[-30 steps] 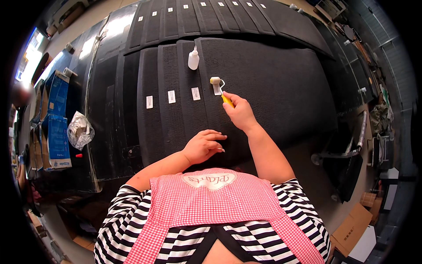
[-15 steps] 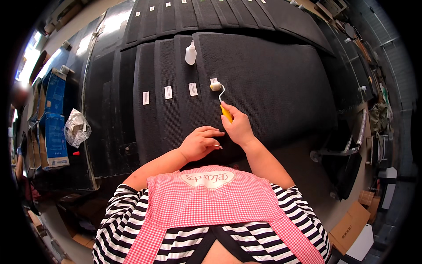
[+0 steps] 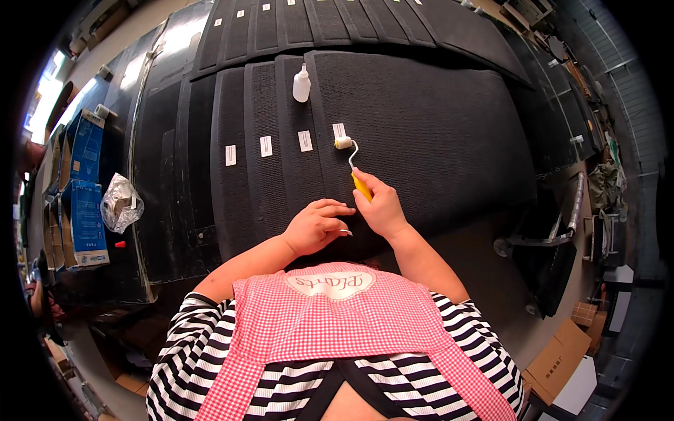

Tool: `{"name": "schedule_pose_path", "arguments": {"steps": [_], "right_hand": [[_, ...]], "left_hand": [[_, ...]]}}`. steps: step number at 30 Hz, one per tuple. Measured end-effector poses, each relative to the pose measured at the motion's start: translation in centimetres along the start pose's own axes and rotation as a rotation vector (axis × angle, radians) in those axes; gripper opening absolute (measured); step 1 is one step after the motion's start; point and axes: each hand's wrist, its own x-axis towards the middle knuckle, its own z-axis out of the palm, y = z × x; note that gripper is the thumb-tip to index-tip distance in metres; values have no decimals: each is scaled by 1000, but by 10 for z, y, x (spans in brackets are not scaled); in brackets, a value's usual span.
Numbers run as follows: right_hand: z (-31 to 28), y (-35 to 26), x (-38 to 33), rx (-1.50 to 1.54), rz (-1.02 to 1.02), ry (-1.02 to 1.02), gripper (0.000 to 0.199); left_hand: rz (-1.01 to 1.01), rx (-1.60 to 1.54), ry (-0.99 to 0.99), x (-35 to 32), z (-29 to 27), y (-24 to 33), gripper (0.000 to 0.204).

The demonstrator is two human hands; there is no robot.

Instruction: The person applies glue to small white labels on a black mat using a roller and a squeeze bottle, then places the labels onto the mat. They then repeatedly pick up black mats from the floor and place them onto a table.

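Small roller [image 3: 349, 158]: pale cylinder head, thin bent wire neck, yellow handle. Right hand [image 3: 381, 208] closed around the handle, head pressed on a white label [image 3: 340, 130] stuck to a black textured mat [image 3: 435, 133] on the bench, toward the bench's near edge. Left hand [image 3: 316, 226] lies flat on the mat's near edge just beside the right, fingers loosely spread, holding nothing. Left of the roller, three more white labels [image 3: 266, 146] in a row on overlapping narrow mat strips. White squeeze bottle [image 3: 301, 84] stands upright farther back, well apart. Crumpled clear plastic bag [image 3: 121, 203] and blue cartons [image 3: 83, 210] at the bench's left edge. Nothing lies between roller and labels.
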Motion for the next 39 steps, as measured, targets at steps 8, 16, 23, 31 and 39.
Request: {"name": "schedule_pose_path", "arguments": {"steps": [8, 16, 23, 31, 39], "right_hand": [[-8, -19, 14, 76, -44, 47, 39], [10, -6, 39, -110, -5, 17, 39], [3, -15, 59, -63, 95, -39, 41], [0, -9, 20, 4, 85, -45, 42], [-10, -16, -22, 233, 67, 22, 46]], "left_hand": [[-15, -16, -5, -1, 0, -1, 12], [-7, -5, -1, -1, -1, -1, 12], [-6, -17, -3, -1, -1, 0, 11], [7, -5, 0, -2, -1, -3, 8], [-49, -73, 18, -4, -1, 0, 9]]}}
